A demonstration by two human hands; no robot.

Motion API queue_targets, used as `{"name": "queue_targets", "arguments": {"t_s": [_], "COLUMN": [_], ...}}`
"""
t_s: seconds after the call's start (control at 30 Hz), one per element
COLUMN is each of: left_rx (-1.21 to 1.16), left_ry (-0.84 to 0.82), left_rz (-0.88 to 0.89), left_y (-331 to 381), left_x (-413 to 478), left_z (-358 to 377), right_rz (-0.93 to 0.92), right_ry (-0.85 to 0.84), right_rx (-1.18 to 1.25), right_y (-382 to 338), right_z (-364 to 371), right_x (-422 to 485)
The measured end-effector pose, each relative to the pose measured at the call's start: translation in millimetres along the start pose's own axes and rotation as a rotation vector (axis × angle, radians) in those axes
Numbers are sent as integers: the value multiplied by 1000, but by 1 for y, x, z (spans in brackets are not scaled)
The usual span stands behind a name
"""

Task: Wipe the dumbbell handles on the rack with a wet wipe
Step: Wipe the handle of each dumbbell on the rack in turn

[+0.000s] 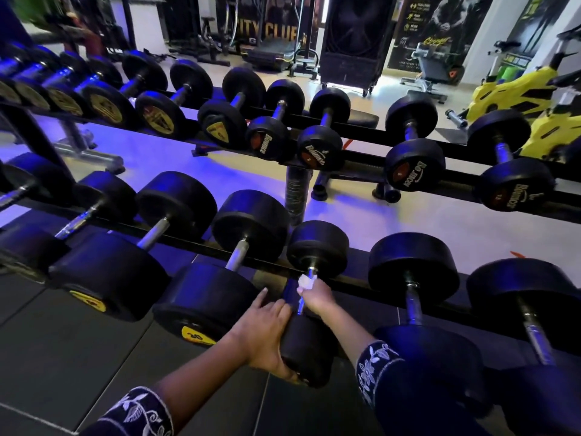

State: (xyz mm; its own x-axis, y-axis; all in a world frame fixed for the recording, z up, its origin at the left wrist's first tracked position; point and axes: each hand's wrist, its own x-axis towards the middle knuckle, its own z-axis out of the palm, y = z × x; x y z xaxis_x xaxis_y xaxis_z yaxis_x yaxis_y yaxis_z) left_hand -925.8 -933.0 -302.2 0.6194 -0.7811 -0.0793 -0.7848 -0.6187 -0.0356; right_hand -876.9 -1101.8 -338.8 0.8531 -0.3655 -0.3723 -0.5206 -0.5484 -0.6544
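Note:
A small black dumbbell (317,247) lies on the lower rack rail (195,243) in the middle of the view. My right hand (316,295) wraps a crumpled white wet wipe (306,281) around its metal handle, close to the far head. My left hand (267,335) cups the near head of the same dumbbell from the left side, fingers curved over it. Most of the handle is hidden under my right hand.
Larger dumbbells flank it: one with a yellow label (204,303) to the left, another (418,278) to the right. An upper rack row (320,143) holds several smaller dumbbells. Yellow exercise bikes (515,92) stand at the far right. Dark floor tiles (78,357) lie below.

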Motion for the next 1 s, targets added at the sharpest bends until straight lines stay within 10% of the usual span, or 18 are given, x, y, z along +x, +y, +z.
{"name": "queue_targets", "arguments": {"t_s": [0.43,1.0], "left_rx": [94,78], "left_ry": [-450,-343], "left_rz": [-1,109], "left_y": [-7,-21], "left_x": [27,25], "left_z": [-43,-39], "right_rz": [151,244], "right_ry": [6,-355], "right_rx": [129,1129], "right_y": [-18,12], "right_z": [-2,-12], "right_x": [7,-14]}}
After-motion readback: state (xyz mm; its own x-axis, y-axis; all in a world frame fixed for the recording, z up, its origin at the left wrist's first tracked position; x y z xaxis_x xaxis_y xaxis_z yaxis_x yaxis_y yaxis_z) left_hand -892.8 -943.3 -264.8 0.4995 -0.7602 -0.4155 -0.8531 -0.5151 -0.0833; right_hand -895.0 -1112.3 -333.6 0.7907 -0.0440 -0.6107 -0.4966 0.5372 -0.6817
